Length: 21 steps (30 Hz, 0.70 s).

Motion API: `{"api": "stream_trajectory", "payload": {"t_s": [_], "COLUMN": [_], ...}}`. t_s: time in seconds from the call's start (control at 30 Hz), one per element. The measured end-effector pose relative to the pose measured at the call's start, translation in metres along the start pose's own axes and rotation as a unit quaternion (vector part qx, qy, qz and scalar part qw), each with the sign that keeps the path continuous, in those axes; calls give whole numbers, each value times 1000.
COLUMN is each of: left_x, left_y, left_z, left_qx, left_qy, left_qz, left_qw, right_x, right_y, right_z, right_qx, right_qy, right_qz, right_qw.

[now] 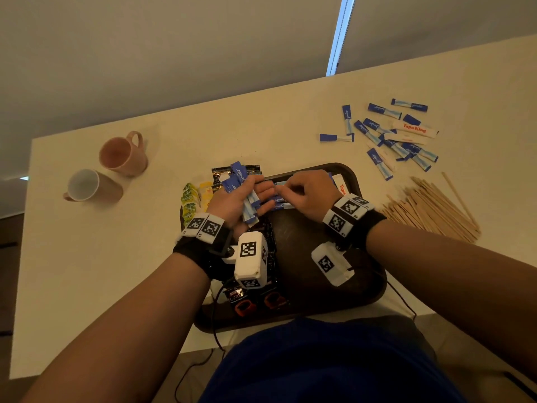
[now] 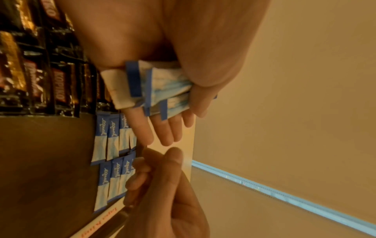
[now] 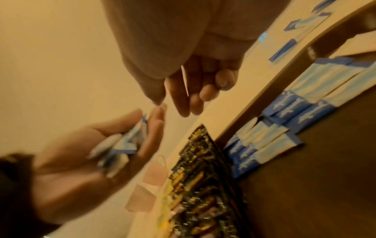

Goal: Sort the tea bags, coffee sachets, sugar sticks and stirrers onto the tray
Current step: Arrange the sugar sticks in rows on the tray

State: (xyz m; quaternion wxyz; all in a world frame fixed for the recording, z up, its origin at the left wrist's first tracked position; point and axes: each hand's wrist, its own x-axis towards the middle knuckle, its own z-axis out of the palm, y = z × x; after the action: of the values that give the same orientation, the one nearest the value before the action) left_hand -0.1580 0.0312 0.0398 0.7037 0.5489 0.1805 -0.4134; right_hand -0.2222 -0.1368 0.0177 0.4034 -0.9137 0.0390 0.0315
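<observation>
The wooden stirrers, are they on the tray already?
No, the wooden stirrers lie in a heap on the table, to the right of the tray, and none of them shows inside it.

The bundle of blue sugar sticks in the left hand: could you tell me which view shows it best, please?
The left wrist view: the bundle of blue sugar sticks fills the middle, sharp, under the left hand thumb. The head view shows it small and partly covered; the right wrist view shows it blurred.
</observation>
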Motion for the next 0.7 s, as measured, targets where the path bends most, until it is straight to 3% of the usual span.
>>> {"api": "stream_trajectory", "payload": {"t_s": [0.1, 0.2, 0.3, 0.4, 0.7], "left_x": [2, -1, -7, -11, -14], "left_y": [1, -2, -4, -6, -9], "left_z": [2, 4, 6, 8, 12], "left_qx": [-18, 49, 114, 109, 131], "left_qy": [8, 6, -23, -42, -67], "left_qz": [29, 54, 63, 58, 73], "left_qw": [999, 997, 991, 991, 986], "right_x": [-2, 7, 20, 24, 23], "right_y": [-11, -22, -25, -22, -18], "right_z": [-5, -11, -18, -22, -23], "right_qx": [58, 88, 105, 145, 241], "right_qy": [49, 92, 36, -12, -26], "right_qz": [-13, -13, 24, 52, 127], "right_qw": [997, 992, 994, 988, 962]}}
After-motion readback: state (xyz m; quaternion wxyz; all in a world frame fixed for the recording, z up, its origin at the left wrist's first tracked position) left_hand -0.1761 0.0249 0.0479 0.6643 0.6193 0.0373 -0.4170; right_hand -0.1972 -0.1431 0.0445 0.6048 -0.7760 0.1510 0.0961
